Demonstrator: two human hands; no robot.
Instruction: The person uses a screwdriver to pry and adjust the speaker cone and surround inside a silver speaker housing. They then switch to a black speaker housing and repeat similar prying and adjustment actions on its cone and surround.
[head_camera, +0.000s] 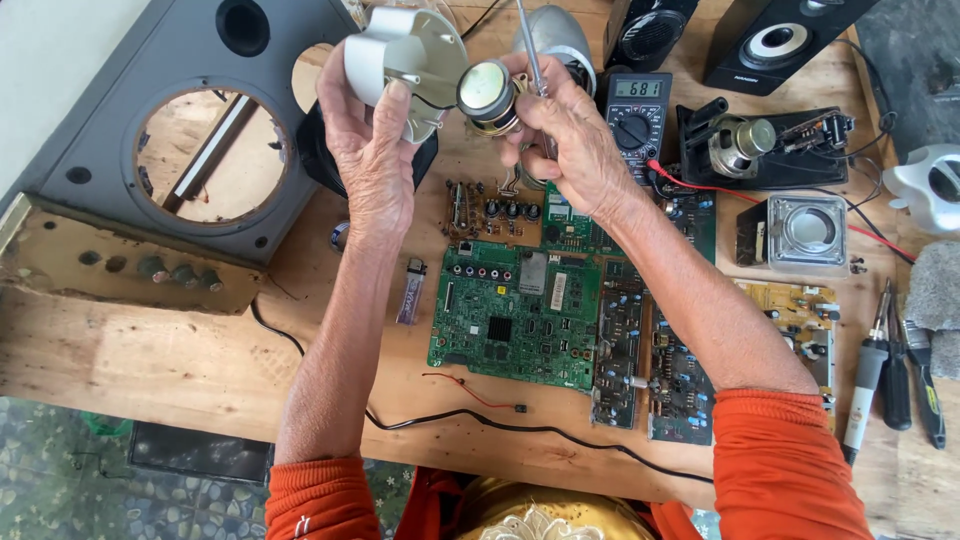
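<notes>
My left hand (372, 150) holds a small silver-grey speaker housing (405, 55) raised above the wooden workbench. A round speaker driver (488, 95) with a metal magnet hangs at the housing's edge, between both hands. My right hand (570, 135) grips a thin metal tool shaft (530, 45) that stands upright, its fingers resting by the driver. Below my hands lie several green circuit boards (515, 315).
A grey speaker cabinet panel (100, 120) with a round hole lies at left. A multimeter (638, 110), black speakers (770, 40), a clear speaker box (805, 230), a lighter (411, 290), screwdrivers (890, 370) and a black wire (480, 420) lie on the wooden bench (150, 360).
</notes>
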